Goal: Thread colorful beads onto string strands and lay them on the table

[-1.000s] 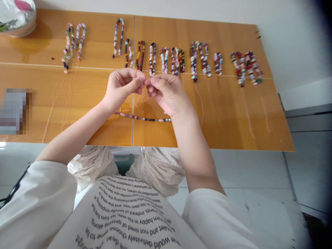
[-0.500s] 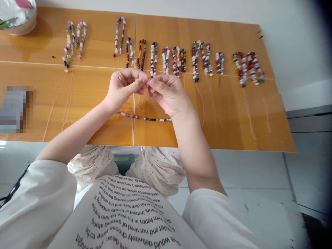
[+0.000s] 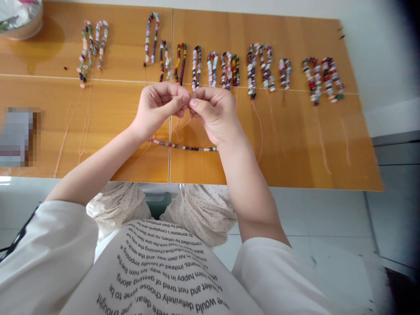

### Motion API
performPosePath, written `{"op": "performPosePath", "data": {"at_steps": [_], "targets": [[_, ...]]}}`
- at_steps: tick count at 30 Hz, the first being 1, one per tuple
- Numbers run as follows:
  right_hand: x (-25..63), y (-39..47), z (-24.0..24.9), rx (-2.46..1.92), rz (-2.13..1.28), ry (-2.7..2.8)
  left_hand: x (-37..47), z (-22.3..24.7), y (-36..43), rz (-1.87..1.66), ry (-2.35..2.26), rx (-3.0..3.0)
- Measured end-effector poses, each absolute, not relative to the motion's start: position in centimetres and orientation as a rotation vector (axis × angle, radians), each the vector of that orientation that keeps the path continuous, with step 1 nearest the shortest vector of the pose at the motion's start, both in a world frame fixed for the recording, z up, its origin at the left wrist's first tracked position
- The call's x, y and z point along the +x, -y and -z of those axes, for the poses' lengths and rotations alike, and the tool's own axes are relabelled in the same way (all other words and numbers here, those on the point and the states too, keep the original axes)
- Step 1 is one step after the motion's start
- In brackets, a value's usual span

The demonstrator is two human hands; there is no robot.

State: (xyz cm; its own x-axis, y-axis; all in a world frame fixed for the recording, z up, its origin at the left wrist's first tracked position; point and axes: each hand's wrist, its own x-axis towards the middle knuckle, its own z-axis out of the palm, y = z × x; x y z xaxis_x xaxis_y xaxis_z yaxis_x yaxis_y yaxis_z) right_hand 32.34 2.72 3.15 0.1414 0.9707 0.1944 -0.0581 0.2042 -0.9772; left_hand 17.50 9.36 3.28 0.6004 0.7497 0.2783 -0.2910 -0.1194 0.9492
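Observation:
My left hand (image 3: 164, 103) and my right hand (image 3: 211, 109) meet over the middle of the table, thumbs and forefingers pinched tip to tip. A thin orange-pink thread (image 3: 177, 127) curls up from the table to the pinched fingers; the bit between the fingertips is too small to see clearly. Below the hands, a strand of small mixed-colour beads (image 3: 183, 147) lies in a shallow curve, its right end hidden behind my right wrist.
Folded bead strands lie along the far side of the wooden table (image 3: 295, 144), among them a pair at left (image 3: 93, 48) and a pair at right (image 3: 323, 81). Loose threads trail toward me. A bowl (image 3: 24, 26) stands far left, with a blurred grey object (image 3: 16, 138) nearer.
The view has shifted slightly, so the strands on the right appear farther right and higher. Both hands keep their pinch, with the fingertips still together.

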Motion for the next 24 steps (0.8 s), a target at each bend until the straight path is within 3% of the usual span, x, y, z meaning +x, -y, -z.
{"op": "performPosePath", "data": {"at_steps": [24], "targets": [[31.69,-2.29,-3.67,-1.203,-0.668,1.251,17.07,-3.81,-10.11,-0.652,-0.421,1.067]]}}
